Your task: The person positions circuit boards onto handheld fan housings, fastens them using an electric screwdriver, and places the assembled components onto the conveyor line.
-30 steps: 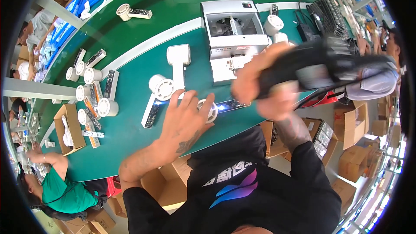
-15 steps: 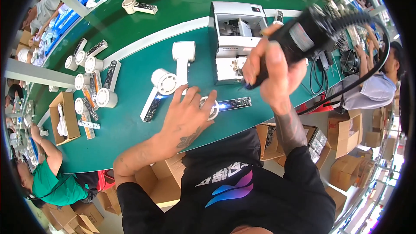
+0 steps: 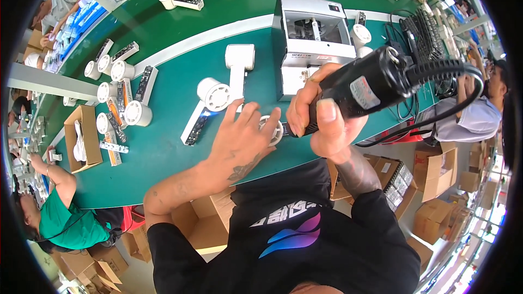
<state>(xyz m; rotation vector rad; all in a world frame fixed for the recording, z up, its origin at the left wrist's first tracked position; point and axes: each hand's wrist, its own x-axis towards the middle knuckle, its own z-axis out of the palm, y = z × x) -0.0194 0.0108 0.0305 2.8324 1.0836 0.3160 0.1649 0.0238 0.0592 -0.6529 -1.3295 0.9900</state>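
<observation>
My right hand [image 3: 332, 122] is wrapped round a black electric screwdriver [image 3: 362, 87], whose thick cable leaves its rear end. Its front end points down at the handle of a white handheld fan, just right of the round fan head [image 3: 277, 135]; my fingers hide the tip and most of that handle. My left hand [image 3: 239, 133] steadies this fan head between thumb and index finger, the other fingers spread over the bench. Beyond the left fingertips lie a second handheld fan [image 3: 213, 95] with its circuit board showing and a third white fan [image 3: 239, 60], back side up.
A silver-grey machine [image 3: 321, 27] stands behind my right hand. Several opened fans [image 3: 136, 113] cluster at the left beside a cardboard box [image 3: 90, 158]. More fans lie on the green belt [image 3: 218, 8] at the back. Co-workers sit at both sides; cartons stand below the bench.
My right hand has brought the screwdriver down and left onto the fan's handle, covering the lit circuit board. My left hand stays on the fan head.
</observation>
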